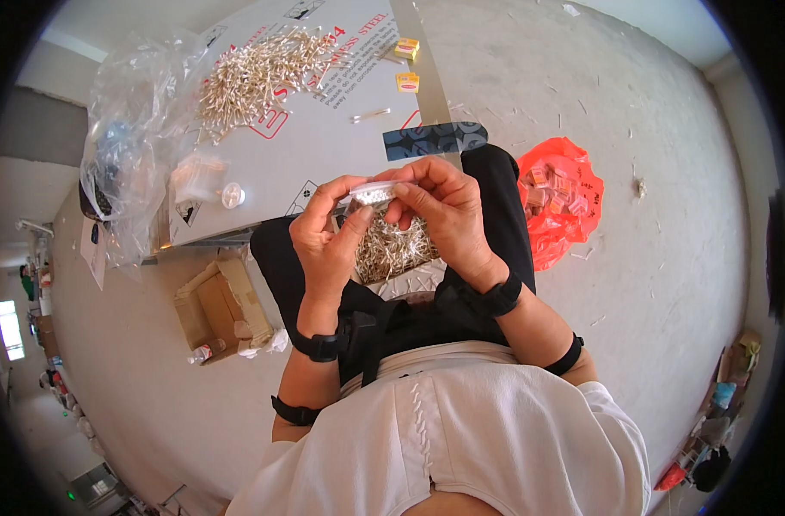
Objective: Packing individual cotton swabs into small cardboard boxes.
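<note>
Between my two hands, above my lap, is a small clear plastic bag (374,196) with white cotton swab tips showing inside. My left hand (324,232) pinches its left end with thumb and fingers. At its right end, my right hand (448,215) grips the upper edge between thumb and index finger. Right below the hands, a container of loose cotton swabs (397,249) rests between my thighs; the hands partly cover it.
A large heap of cotton swabs (255,82) lies on the low table (294,159). Near it are small yellow boxes (407,82), crumpled clear plastic (134,129) and a small white round container (233,195). A red bag of packets (560,193) and an open cardboard box (216,305) sit on the floor.
</note>
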{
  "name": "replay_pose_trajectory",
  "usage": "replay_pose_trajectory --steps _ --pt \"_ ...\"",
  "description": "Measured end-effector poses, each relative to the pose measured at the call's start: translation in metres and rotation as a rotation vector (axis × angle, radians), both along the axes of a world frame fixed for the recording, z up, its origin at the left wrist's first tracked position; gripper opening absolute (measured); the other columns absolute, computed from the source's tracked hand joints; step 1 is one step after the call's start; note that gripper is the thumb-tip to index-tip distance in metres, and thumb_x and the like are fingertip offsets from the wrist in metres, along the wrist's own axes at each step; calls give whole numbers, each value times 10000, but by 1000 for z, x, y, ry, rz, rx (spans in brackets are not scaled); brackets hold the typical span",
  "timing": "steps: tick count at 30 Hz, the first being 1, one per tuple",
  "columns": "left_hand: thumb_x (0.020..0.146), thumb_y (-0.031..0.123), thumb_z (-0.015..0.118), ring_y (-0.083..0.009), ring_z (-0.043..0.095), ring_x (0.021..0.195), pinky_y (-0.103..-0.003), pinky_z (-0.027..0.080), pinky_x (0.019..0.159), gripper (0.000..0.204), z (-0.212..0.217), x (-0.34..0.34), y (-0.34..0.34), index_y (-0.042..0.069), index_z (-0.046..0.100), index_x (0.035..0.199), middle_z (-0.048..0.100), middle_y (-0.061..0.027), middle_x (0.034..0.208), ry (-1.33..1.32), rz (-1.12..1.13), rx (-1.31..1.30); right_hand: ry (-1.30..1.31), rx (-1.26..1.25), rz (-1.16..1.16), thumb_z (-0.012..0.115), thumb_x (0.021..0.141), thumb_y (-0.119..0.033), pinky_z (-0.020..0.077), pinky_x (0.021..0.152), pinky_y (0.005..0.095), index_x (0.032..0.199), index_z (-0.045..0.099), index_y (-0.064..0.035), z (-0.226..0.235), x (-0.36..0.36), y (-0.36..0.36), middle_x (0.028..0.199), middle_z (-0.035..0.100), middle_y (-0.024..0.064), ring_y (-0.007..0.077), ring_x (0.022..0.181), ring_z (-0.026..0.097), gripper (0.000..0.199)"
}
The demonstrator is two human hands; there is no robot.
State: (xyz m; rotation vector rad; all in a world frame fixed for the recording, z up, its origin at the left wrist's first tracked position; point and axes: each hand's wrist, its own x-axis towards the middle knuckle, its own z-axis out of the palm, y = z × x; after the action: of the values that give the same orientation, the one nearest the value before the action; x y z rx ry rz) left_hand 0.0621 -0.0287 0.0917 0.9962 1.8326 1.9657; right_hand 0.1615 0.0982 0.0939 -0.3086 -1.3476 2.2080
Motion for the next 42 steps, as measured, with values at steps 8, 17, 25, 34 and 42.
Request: replay_pose_trajectory --steps 8,17,25,34,42 --pt "837 -28 671 -126 615 954 -275 481 852 247 0 -3 4 -13 645 1082 676 -56 1052 0 22 -114 -16 -3 -40 552 946 2 519 605 209 983 602 28 -4 -1 -5 955 665 90 88 712 634 67" --pt "816 -84 671 -172 615 1015 -293 514 861 265 -5 -2 11 -16 643 1071 644 -125 1138 -268 -65 38 84 -12 -44 555 918 63 545 688 247 931 608 37 -14 0 -6 1151 631 161 109 777 637 61" --pt "797 -121 646 -216 582 1132 -328 507 928 275 -7 -3 16 -11 639 1048 619 -148 1197 -88 -64 97 150 -75 33 596 872 110 550 807 254 873 592 27 -16 3 -5 1199 592 119 115 894 622 83" --pt "774 -132 650 -232 574 1147 -354 491 961 344 -14 -4 18 4 618 1087 610 -151 1203 -78 -36 161 132 -27 32 591 875 110 549 808 261 861 580 28 -17 2 -4 1221 574 135 120 888 625 84" --pt "805 -65 661 -158 630 906 -275 503 798 174 -4 -12 13 -2 645 966 672 -90 998 245 0 -105 12 -46 -16 559 937 18 550 632 231 926 543 24 -22 -2 5 1061 642 151 105 727 640 20"
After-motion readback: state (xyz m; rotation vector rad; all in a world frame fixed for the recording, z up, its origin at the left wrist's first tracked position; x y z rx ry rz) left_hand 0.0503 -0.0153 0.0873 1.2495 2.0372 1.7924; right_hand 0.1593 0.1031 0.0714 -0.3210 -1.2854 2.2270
